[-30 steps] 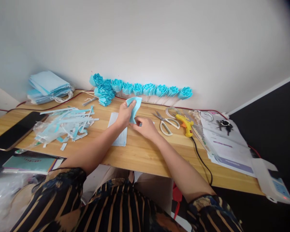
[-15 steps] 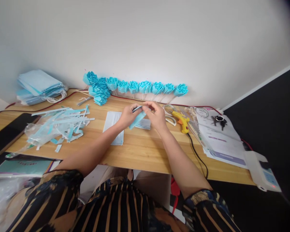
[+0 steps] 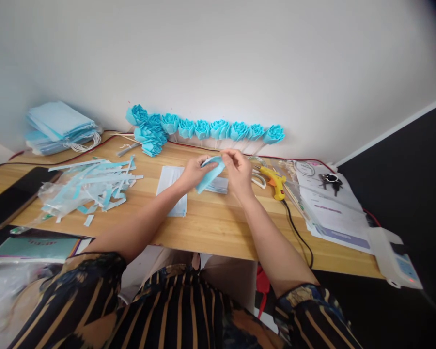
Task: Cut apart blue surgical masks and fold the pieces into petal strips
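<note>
The right hand [image 3: 240,172] hides most of the scissors [image 3: 264,183]; print on the papers [image 3: 325,198] is illegible.

Tabletop [image 3: 210,232]: smooth wood, light grain. Flowers [image 3: 220,129]: matt, cloth-like, ruffled. Glue gun [image 3: 275,182]: smooth yellow plastic. Phone [image 3: 16,196]: dark, smooth face. Bag [image 3: 60,201]: clear plastic, crinkled and glossy. Sheets [image 3: 325,206]: smooth paper.

Blue sheet [image 3: 208,178]: tilted; near-upright 1 sec. ago. Upper end now pinched by R. hand [image 3: 240,173], prev. at lower edge. Scissors [image 3: 259,181] since part. obscured by same; pleated pcs. [image 3: 218,185] largely exposed.
</note>
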Motion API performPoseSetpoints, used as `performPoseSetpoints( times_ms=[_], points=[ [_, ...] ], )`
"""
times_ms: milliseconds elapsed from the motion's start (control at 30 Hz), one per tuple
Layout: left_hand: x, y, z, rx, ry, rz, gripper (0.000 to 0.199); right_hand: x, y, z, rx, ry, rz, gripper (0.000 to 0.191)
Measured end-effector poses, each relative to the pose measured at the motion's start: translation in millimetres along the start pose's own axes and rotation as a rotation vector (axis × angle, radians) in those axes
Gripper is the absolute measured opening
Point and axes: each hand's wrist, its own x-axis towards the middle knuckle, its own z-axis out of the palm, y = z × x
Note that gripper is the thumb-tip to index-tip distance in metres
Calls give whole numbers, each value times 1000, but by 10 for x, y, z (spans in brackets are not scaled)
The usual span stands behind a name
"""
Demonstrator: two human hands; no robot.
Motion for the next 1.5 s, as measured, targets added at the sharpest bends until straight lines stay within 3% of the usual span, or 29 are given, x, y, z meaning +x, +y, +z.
performPoseSetpoints(
  times_ms=[100,167,367,700,900,1133,1367,1500],
  points=[
    [-1,21,-6,-75,126,2,26,10,85,17,90,13,116,41],
    [1,29,-10,-111,177,16,27,1,126,38,90,-43,152,49],
    [-12,4,23,-121,184,15,29,-81,114,118,33,-180,169,53],
    [-12,-19,38,-174,180,-25,30,-77,100,107,3,-74,150,45],
    [-18,0,31,-106,167,-14,32,-43,61,48,81,-73,147,42],
    [-19,-11,31,-47,159,-6,29,-49,101,65,51,29,168,45],
    [28,-79,-7,-55,224,53,30,-101,81,142,-4,-218,176,52],
    [37,-71,-23,-44,218,51,28,-116,79,165,-53,-247,192,48]
  ],
)
